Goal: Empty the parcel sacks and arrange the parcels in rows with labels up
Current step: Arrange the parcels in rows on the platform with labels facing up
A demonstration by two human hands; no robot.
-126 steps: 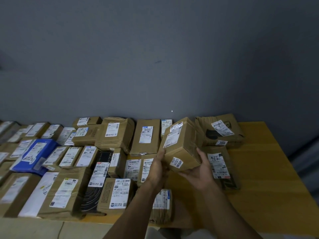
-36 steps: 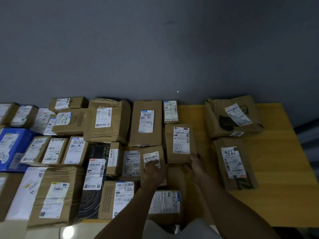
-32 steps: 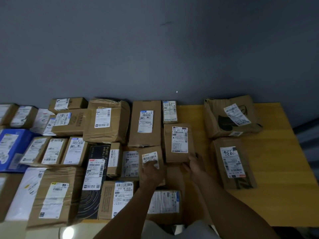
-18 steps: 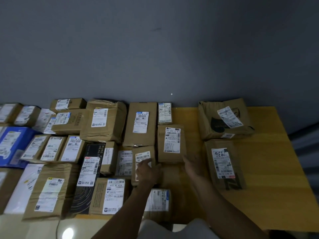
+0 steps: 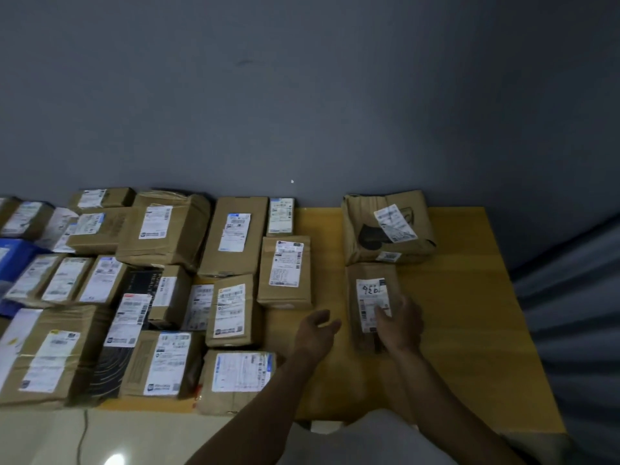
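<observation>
brown parcels (image 5: 284, 270) in rows, labels up, on table (image 5: 469, 330)

On my feed I see two bare arms: the left forearm (image 5: 265, 411) and the right forearm (image 5: 426, 397) are uncovered from the frame's bottom edge to the wrists. The left hand (image 5: 315, 333) and right hand (image 5: 401, 325) are bare too. Low between them shows pale, light-grey cloth (image 5: 369, 441); which garment, I cannot tell.

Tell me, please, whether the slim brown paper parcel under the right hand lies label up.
Label up: the slim brown paper parcel lies flat on the yellow table, white label showing by the right hand.
</observation>
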